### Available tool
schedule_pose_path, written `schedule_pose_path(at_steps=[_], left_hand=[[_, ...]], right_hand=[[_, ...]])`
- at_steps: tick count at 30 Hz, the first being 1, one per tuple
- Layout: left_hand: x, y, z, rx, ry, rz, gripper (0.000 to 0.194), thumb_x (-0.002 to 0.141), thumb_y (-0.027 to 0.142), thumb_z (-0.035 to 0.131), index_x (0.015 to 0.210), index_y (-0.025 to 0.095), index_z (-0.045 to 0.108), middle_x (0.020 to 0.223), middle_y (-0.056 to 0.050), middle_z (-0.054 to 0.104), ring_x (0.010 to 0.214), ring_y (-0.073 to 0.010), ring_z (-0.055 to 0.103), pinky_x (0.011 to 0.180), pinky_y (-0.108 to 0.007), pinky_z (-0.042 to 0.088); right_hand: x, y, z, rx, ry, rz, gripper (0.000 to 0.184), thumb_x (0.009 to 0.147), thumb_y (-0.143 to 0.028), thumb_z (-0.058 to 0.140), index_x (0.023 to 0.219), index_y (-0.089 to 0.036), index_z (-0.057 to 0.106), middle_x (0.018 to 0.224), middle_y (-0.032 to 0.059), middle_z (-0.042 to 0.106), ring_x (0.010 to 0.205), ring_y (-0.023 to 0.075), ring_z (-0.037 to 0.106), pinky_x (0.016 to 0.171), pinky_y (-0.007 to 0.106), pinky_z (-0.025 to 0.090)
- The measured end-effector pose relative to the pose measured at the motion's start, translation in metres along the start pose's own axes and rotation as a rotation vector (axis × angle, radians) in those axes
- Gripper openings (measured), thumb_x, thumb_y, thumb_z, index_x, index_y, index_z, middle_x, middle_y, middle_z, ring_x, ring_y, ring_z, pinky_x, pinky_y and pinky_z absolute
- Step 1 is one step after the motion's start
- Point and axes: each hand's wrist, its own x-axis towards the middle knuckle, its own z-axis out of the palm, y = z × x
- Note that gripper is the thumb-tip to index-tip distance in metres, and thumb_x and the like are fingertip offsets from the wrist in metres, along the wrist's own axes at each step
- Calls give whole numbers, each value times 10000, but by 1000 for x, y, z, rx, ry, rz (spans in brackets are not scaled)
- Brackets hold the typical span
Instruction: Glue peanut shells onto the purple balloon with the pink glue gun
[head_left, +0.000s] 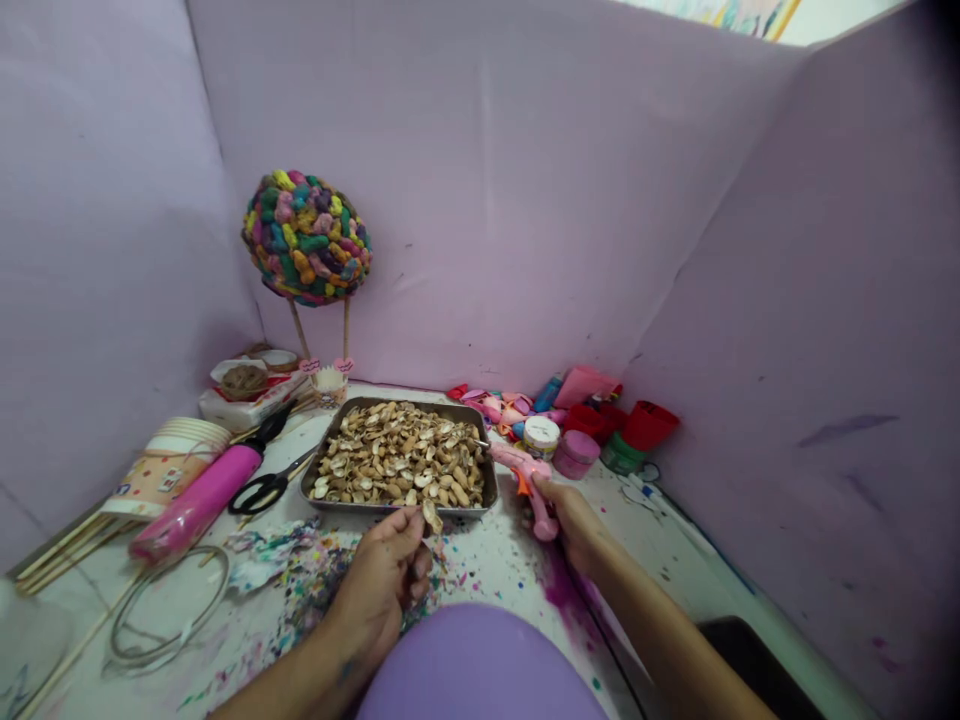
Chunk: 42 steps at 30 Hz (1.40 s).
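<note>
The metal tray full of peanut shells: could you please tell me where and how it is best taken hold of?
I'd grip the metal tray by its rim at both short ends, left hand from the left, right hand from the right. It is wide, shallow and heaped with loose peanut shells, so it likely needs level support.
</note>
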Motion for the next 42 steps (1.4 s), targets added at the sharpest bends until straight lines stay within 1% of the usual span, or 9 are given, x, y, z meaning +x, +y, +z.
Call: schedule_pose_path(at_steps=[8, 13, 18, 22, 26, 29, 33, 38, 42], left_hand=[[-11, 30, 4, 9, -26, 79, 202, 605, 191, 627, 666, 172, 435, 500, 85, 370, 359, -37, 357, 335, -149, 236], [-22, 48, 7, 33, 24, 196, 151, 629, 146, 565, 648, 175, 418, 500, 80, 382, 349, -42, 353, 332, -155, 242], [-33, 55, 8, 73, 62, 353, 175, 610, 213, 592, 659, 182, 427, 445, 94, 368, 347, -54, 358, 334, -154, 239], [-41, 62, 1, 131, 100, 525, 200, 604, 275, 616, 630, 171, 448, 386, 93, 379, 334, -48, 339, 349, -151, 232], [-51, 69, -7, 178, 142, 688, 207, 624, 322, 617, 652, 166, 483, 389, 92, 398, 343, -46, 342, 365, -151, 244], [-57, 71, -10, 210, 137, 755, 188, 656, 324, 602, 692, 167, 505, 410, 80, 430, 361, -57, 368, 377, -162, 265], [-61, 69, -10, 218, 115, 804, 174, 695, 328, 574, 750, 176, 511, 423, 81, 429, 375, -63, 365, 384, -169, 276], [-65, 60, -5, 248, 69, 828, 199, 723, 342, 563, 813, 169, 521, 447, 83, 419, 389, -58, 353, 393, -165, 269], [-65, 53, -3, 285, 40, 798, 211, 739, 357, 551, 832, 169, 524, 426, 86, 415, 381, -55, 342, 390, -159, 257]], right_hand=[[-49, -28, -15, -356, 193, -114, 285, 565, -368, 684, 786, -191, 653, 852, 60, 643, 892, 256, 533, 741, 335, 389], [-115, -32, 7, -147, -279, 225, 413, 733, -546, 483, 769, -172, 654, 634, 25, 650, 635, 181, 592, 601, 288, 441], [-145, -35, 23, 329, -517, 391, 520, 799, -581, 341, 888, -168, 645, 677, 50, 680, 658, 187, 642, 591, 278, 474], [-145, -34, 30, 397, -563, 172, 454, 755, -514, 509, 1083, -206, 569, 1020, 89, 651, 954, 243, 599, 777, 360, 463], [-147, -28, 35, 259, -565, -305, 799, 509, -434, 772, 1220, -262, 453, 1339, 91, 416, 1241, 273, 346, 1005, 390, 274], [-157, -29, 34, 25, -622, -497, 881, 521, -436, 764, 1290, -265, 371, 1401, 95, 313, 1299, 280, 222, 1053, 420, 150], [-166, -31, 30, -131, -594, -557, 795, 604, -445, 701, 1298, -258, 364, 1400, 98, 301, 1309, 296, 174, 1053, 446, 109], [-152, -27, 38, 228, -457, -511, 568, 586, -497, 695, 1067, -255, 513, 1030, 74, 548, 1026, 271, 500, 853, 364, 408], [-144, -33, 46, 235, -322, -460, 410, 666, -391, 674, 1021, -247, 530, 973, 62, 574, 932, 234, 546, 792, 341, 434]])
